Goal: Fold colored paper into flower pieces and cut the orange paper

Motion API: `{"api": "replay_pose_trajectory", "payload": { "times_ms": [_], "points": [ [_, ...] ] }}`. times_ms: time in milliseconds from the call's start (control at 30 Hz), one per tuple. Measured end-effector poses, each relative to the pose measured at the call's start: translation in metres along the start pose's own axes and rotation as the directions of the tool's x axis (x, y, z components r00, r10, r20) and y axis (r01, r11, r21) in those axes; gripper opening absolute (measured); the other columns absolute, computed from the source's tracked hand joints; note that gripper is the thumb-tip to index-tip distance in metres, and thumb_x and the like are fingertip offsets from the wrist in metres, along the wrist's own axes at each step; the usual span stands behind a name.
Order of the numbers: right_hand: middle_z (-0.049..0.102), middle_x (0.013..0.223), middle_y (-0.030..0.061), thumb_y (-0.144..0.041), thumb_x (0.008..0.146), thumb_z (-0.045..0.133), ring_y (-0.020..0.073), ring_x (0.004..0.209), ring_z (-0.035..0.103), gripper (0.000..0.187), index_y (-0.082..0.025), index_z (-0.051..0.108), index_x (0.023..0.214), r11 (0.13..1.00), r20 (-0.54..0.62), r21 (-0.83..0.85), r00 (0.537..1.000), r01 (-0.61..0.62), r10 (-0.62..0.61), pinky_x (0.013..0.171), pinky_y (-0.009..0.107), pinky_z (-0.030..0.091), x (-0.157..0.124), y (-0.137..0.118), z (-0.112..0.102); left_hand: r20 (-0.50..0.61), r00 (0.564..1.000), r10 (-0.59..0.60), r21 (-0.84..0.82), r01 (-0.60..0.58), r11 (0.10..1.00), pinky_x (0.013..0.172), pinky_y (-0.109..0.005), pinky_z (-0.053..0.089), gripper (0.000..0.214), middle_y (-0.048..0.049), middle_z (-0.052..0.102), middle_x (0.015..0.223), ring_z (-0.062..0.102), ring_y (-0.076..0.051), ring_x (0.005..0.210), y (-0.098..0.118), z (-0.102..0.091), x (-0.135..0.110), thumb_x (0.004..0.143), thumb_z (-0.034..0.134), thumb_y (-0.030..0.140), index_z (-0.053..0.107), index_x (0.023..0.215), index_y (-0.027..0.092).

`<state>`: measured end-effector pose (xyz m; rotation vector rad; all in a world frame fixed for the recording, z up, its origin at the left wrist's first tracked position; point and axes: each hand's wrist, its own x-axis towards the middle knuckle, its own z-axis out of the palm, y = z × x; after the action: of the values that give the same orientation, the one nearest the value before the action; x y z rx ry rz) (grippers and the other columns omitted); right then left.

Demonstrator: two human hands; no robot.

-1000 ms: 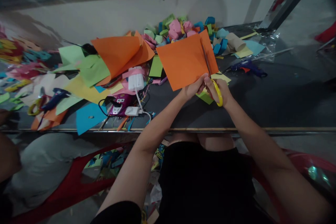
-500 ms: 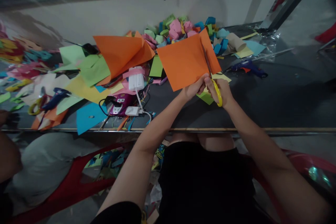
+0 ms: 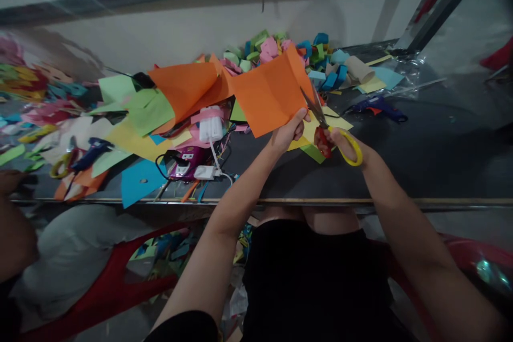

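Note:
My left hand pinches the near edge of an orange sheet of paper, held up above the table. A strip along the sheet's right side bends away from the rest. In my right hand is a pair of scissors with yellow and red handles; the blades are spread and point up at the sheet's right part. Beneath my hands lie yellow paper and a piece of green paper.
Folded paper pieces are heaped against the wall. A blue glue gun lies to the right. Left are more orange paper, a purple power strip, a white plug block and another glue gun. A co-worker's arm shows far left.
The scissors have drawn back toward me and to the right, with their blades now spread apart. The orange sheet has shifted slightly left, still in my left hand.

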<state>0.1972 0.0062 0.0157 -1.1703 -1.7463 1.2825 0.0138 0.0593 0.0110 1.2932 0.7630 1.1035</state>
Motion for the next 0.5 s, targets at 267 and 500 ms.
{"api": "replay_pose_trajectory", "payload": {
  "times_ms": [267,500],
  "points": [
    [0.049,0.065,0.0007,-0.103,0.069,0.034,0.0191,0.062,0.059,0.080,-0.025,0.052,0.077,0.951,-0.326,0.235,0.938,0.201,-0.118,0.066,0.038,0.052,0.004,-0.017,-0.017,0.123,0.990,-0.065,-0.033,0.070,0.997,0.039,-0.017,0.024,0.045,0.0115,0.029,0.045,0.026,-0.003,0.036,0.006,-0.002,-0.003,0.098,0.059,0.055,0.052,0.072,0.019],
    [0.071,0.094,0.0082,-0.082,0.065,0.073,0.0283,0.090,0.070,0.061,-0.028,0.054,0.085,0.979,-0.555,0.015,0.816,0.205,-0.162,0.084,0.049,0.060,0.035,-0.026,-0.020,0.460,0.869,-0.183,0.167,0.118,0.979,0.042,-0.020,0.031,0.041,0.0104,0.035,0.042,0.036,-0.006,0.034,0.000,-0.004,-0.010,0.097,0.058,0.050,0.057,0.071,0.019]
  ]
}}
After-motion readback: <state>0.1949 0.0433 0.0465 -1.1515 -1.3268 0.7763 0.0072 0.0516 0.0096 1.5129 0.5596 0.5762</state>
